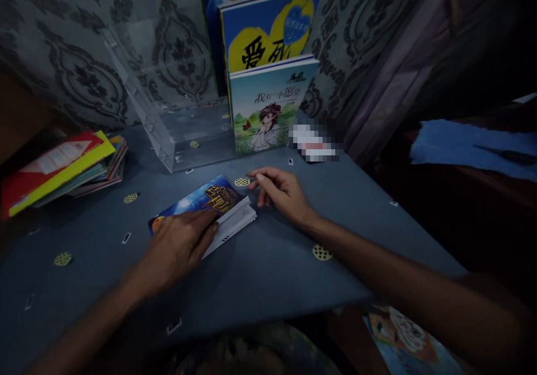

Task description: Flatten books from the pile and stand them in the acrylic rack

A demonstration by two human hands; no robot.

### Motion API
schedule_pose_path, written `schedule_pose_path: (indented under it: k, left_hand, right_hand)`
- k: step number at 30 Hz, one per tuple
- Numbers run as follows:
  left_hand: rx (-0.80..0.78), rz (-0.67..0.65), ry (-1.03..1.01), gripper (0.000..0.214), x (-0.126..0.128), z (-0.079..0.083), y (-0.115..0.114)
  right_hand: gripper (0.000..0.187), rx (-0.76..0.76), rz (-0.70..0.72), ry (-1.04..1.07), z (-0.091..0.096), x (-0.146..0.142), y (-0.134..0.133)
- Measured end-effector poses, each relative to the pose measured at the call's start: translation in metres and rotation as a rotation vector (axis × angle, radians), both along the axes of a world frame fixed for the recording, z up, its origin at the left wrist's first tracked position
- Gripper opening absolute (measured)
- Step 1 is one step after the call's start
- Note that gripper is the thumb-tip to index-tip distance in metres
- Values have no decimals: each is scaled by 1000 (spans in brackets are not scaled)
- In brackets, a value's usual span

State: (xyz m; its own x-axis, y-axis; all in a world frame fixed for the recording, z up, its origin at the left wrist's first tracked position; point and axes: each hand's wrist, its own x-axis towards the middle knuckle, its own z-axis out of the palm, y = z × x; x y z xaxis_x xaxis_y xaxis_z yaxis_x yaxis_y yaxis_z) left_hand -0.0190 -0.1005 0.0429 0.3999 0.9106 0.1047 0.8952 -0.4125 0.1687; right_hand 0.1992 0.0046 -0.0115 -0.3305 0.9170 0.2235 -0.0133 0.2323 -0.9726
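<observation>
The left hand [178, 238] lies over the blue book [222, 202] on the bench [268, 274], fingers [204, 218] extended and resting rather than gripping, presumably to steady it; the right hand [283, 193] (half-curled, empty) hangs just beside it. Gold lettering crosses the cover; white shows along the near side.

Dim light; patterned wall [84, 67]; blue-grey tabletop [268, 277]; purplish curtain [388, 79]

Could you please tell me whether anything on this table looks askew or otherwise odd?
Yes: the book stack left of the clear rack is untidy, its books fanned at different angles. Right of the rack, an item is masked by pixelation, so I cannot identify it.
</observation>
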Motion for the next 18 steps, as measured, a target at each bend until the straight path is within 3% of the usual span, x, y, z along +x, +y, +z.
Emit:
schedule_pose_path:
  k: [6,11,18]
  left_hand:
    - [24,-6,64,34,-7,-6,0]
    - [-6,274,134,41,-28,-8,24]
    - [-146,380,-39,52,-37,-17,39]
  right_hand:
    - [28,153,20,-178,9,2,-9]
    - [20,415,110,-417,11,1,-12]
    - [19,537,194,-500,5,1,-8]
